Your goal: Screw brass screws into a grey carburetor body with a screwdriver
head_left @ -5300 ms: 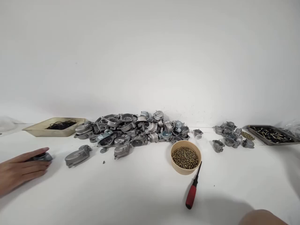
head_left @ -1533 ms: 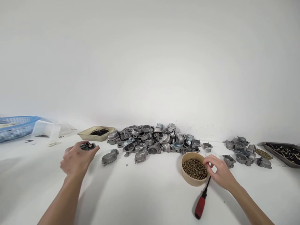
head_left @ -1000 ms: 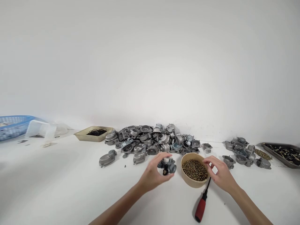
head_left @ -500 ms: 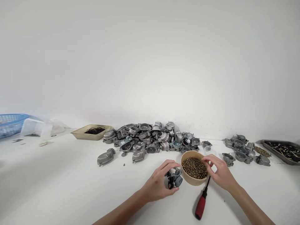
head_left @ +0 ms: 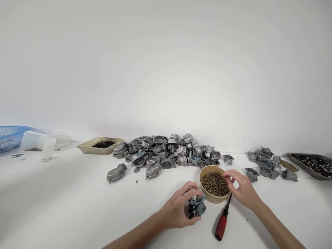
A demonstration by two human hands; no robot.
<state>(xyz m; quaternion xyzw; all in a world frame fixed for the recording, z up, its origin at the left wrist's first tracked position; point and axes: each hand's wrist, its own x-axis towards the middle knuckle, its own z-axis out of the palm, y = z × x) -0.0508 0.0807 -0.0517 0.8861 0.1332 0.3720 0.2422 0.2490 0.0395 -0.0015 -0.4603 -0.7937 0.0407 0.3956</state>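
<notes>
So, the left hand is curling wide around a chunky grey metal part, thumb below and fingers over the top, just below center of the frame. Can't tell if the part is touching the worktop. Meanwhile the right hand is hanging at the right rim of a tan bowl, thumb and finger bent close together; can't tell if it's pinching anything. Brassy little screws are filling that bowl, and a red-handled screwdriver is lying just below it. A heap of grey castings is sprawling across mid-frame, with a smaller cluster sitting at right. A yellowish tray is holding black stringy stuff at left, a blue basket is poking in at the far left edge, and a plain white wall is filling the upper frame.
</notes>
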